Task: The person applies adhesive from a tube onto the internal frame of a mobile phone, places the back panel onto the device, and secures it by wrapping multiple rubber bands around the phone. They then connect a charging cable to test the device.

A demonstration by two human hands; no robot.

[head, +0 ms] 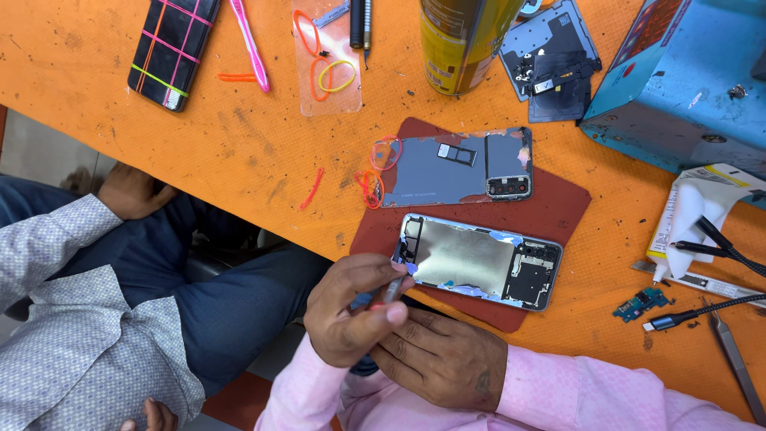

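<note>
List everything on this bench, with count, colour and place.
Table: one, orange, throughout.
Mat: one, dark red, centre.
Opened phone: one, silver inside, near side of mat.
Back cover: one, grey, far side of mat.
Banded phone: one, black, far left.
Spray can: one, yellow, far edge.
Box: one, blue, far right.
Circuit board: one, blue-green, right.
Cables: several, black, right.
Other person: one, grey shirt, left.
Left hand: fingers pinch a small tool at the opened phone's edge.
Right hand: under the left hand.
</note>
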